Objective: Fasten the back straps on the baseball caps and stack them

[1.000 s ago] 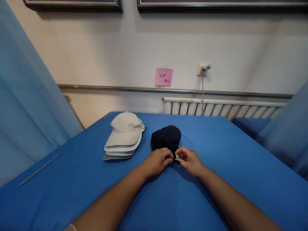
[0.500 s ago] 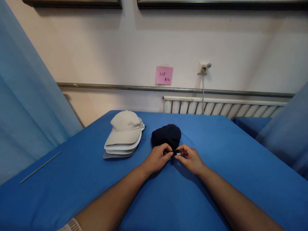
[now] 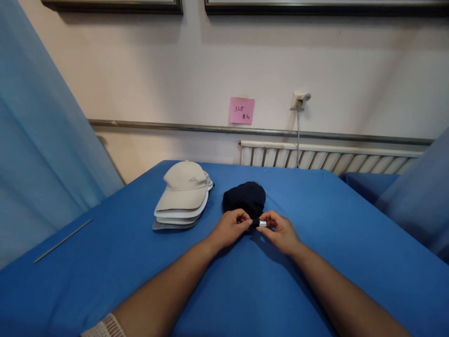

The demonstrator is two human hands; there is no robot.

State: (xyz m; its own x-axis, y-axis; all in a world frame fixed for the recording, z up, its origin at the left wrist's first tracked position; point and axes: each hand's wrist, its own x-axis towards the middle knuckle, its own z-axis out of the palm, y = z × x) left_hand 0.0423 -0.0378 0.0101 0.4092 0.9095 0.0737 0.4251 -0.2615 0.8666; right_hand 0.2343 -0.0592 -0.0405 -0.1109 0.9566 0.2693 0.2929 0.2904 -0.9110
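Observation:
A dark navy cap (image 3: 244, 196) lies on the blue-covered table, its brim pointing away from me and its back strap toward me. My left hand (image 3: 232, 228) pinches the black strap (image 3: 256, 222) of the cap between thumb and fingers. On the other side, my right hand (image 3: 280, 231) is closed on the strap's end, at a silvery buckle (image 3: 263, 223) that shows between the fingertips. To the left of the cap stands a stack of caps (image 3: 184, 187), a beige one on top with white and grey brims beneath.
A thin stick (image 3: 63, 240) lies on the blue cloth (image 3: 122, 262) at the left. Blue curtains (image 3: 42, 121) hang on both sides. Behind the table are a radiator (image 3: 280, 154), a metal rail (image 3: 196, 128), a pink note (image 3: 242, 111) and a plugged-in socket (image 3: 299, 101).
The view has shifted slightly. More of the silvery buckle shows between my right fingertips now. Both hands keep their grip on the strap.

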